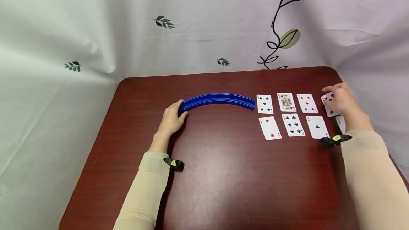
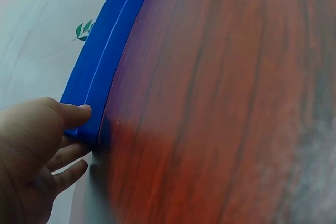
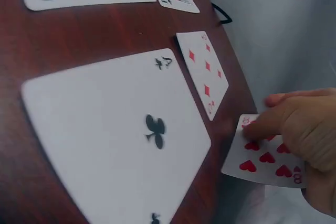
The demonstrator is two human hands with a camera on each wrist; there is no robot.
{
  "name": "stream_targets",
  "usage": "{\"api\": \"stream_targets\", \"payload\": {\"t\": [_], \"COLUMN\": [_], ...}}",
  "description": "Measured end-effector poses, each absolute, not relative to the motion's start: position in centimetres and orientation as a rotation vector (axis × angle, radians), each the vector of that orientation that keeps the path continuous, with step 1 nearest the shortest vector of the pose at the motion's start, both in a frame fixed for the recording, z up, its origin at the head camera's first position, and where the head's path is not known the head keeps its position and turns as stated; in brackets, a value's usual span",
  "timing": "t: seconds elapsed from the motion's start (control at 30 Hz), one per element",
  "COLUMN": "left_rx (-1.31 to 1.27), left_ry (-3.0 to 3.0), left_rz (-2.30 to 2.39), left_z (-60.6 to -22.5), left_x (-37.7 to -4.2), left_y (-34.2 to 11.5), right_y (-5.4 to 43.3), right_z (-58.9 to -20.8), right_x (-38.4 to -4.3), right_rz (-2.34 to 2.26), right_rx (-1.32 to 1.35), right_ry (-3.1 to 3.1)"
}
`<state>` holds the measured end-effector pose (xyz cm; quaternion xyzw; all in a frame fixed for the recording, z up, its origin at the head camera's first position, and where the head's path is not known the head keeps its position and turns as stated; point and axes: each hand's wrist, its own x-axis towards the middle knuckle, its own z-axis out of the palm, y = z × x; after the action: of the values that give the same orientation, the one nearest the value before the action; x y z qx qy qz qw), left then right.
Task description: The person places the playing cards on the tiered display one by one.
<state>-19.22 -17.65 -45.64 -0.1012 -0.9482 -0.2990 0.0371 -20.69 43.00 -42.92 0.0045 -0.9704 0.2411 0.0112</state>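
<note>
- Blue and grooved, the curved rack is seen toward the far side of the table; its left end is pinched by the left hand, thumb on top and fingers beneath.
- To the rack's right, the eight of hearts is held by the right hand, fingers curled over its face; whether it is raised or flat cannot be told.
- Beside it, a row is made with the five of diamonds; nearer, the ace of clubs is laid face up.
- A card appears to be being picked up or laid down, the rack being steadied.
- For the next move, a firm edge grip would seem to be needed, with neighbouring cards left undisturbed.
</note>
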Motion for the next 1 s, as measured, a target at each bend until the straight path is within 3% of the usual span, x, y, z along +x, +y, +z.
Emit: {"api": "stream_targets", "payload": {"t": [0.33,1.0], "left_rx": [-0.304,-0.302], "left_ry": [-2.919,-2.899], "left_rz": [-0.932,-0.942], "left_z": [-45.8,-45.8], "left_x": [-19.2,-19.3], "left_y": [-17.8,-17.8], "right_y": [41.5,37.3], "right_z": [-42.2,-41.9], "right_x": [-21.0,-21.3], "right_rz": [0.811,0.859], "right_rx": [-0.114,-0.087], "right_ry": [-2.609,-2.475]}}
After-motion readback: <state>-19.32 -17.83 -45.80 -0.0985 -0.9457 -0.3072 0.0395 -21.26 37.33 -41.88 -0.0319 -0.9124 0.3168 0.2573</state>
